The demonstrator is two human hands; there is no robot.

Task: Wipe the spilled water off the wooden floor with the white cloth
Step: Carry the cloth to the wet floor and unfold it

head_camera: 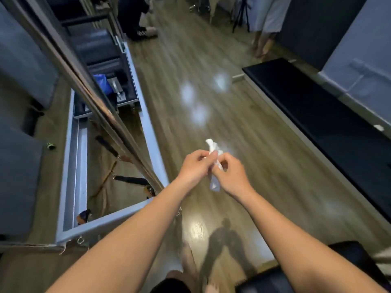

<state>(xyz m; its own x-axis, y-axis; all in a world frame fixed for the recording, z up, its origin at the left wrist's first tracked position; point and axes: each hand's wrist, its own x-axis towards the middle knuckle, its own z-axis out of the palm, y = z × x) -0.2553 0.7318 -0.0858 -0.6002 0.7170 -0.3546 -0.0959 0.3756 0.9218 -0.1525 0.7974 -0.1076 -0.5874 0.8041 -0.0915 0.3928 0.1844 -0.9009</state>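
Note:
Both my hands are held out in front of me above the wooden floor (pixel 254 132). My left hand (pixel 193 168) and my right hand (pixel 231 175) together pinch a small crumpled white cloth (pixel 212 145), which sticks up above my fingers and hangs down between my wrists. Pale shiny patches (pixel 198 115) lie on the floor ahead, and a bright one (pixel 197 229) lies near my feet; the blur hides whether they are water or light reflections.
A metal-framed exercise machine (pixel 72 166) with straps and dark pads runs along the left. A long black bench (pixel 330 123) lines the right. Far ahead a person crouches (pixel 135 17), another stands (pixel 262 39) beside a tripod (pixel 241 15). A dark stool (pixel 349 256) is at lower right.

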